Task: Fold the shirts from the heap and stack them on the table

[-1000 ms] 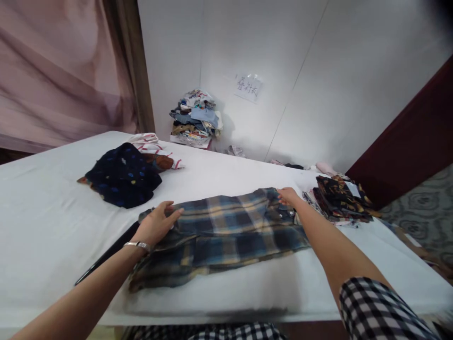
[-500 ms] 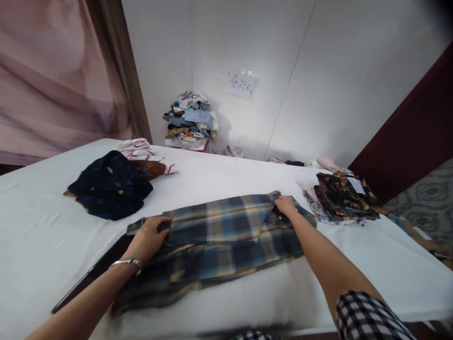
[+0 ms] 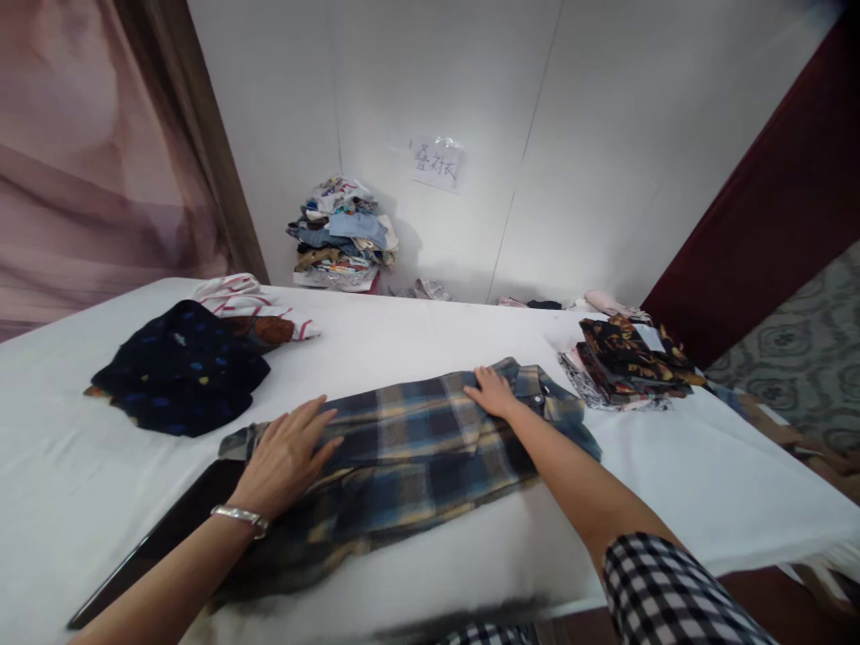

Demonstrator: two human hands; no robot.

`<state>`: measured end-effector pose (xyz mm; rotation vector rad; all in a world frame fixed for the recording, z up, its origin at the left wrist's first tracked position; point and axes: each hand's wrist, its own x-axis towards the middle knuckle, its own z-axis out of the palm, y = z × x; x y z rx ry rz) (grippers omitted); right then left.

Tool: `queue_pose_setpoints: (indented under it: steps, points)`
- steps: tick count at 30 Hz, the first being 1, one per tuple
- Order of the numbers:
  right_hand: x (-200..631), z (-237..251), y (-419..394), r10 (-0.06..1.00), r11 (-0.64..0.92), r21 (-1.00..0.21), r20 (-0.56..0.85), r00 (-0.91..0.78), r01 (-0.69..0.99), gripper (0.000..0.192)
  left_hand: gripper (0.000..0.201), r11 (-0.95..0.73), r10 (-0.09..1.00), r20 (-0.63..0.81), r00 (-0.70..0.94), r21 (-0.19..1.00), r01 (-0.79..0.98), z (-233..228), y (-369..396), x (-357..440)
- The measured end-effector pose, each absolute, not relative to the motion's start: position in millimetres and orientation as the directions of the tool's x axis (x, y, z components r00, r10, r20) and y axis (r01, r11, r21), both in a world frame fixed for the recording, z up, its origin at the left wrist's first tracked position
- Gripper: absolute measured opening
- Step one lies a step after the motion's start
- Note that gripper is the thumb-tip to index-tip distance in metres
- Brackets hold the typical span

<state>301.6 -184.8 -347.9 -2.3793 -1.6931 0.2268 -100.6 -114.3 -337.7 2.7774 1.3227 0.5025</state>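
A blue, grey and tan plaid shirt point(image 3: 423, 448) lies partly folded before me, its collar end at the right. My left hand point(image 3: 288, 452) rests over the shirt's left end, fingers stretched and spread. Near the collar, my right hand point(image 3: 492, 391) lies flat on the cloth with its fingers apart. Neither hand grips anything. A dark flat board point(image 3: 158, 528) sticks out from under the shirt's left side, partly hidden by my left forearm.
A crumpled navy garment point(image 3: 181, 372) lies at the left on the white-covered table point(image 3: 403, 336), with a white and red striped garment point(image 3: 232, 296) behind it. Folded shirts point(image 3: 628, 363) are stacked at the right. A clothes pile point(image 3: 346, 233) stands by the wall.
Both hands have let go of the shirt's edge and now lie spread on it. My right hand has moved left, away from the collar. The view has shifted slightly right.
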Motion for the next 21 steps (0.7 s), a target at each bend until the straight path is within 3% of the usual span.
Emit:
queue_pose_setpoints:
  steps: [2, 5, 9, 14, 18, 21]
  points:
    - [293.8, -354.6, -184.7, 0.947, -0.321, -0.286, -0.116, 0.300, 0.903, 0.067, 0.055, -0.647, 0.762, 0.151, 0.630, 0.134, 0.751, -344.8, -119.4, -92.4]
    - [307.8, -348.3, -191.2, 0.933, -0.356, -0.361, -0.091, 0.348, 0.862, 0.062, 0.059, -0.610, 0.790, 0.018, 0.613, 0.124, 0.783, -358.2, -119.9, -91.4]
    - [365.3, -325.8, -223.2, 0.782, -0.583, -0.324, 0.024, 0.623, 0.745, 0.052, 0.057, -0.615, 0.785, 0.030, 0.619, 0.166, 0.771, -365.7, -106.3, -105.6]
    - [421.7, -318.7, -266.7, 0.592, -0.796, -0.217, -0.080, 0.802, 0.566, 0.063, 0.061, -0.537, 0.842, 0.148, 0.519, 0.140, 0.832, -356.3, -91.7, -110.7]
    - [422.4, -331.5, -265.2, 0.587, -0.810, -0.114, -0.153, 0.795, 0.576, 0.057, 0.052, -0.574, 0.815, 0.177, 0.552, 0.114, 0.811, -353.4, -94.7, -96.2]
    - [414.2, -340.0, -257.2, 0.635, -0.772, -0.126, -0.153, 0.757, 0.622, 0.042, 0.049, -0.578, 0.814, 0.155, 0.560, 0.117, 0.807, -358.0, -96.1, -89.7]
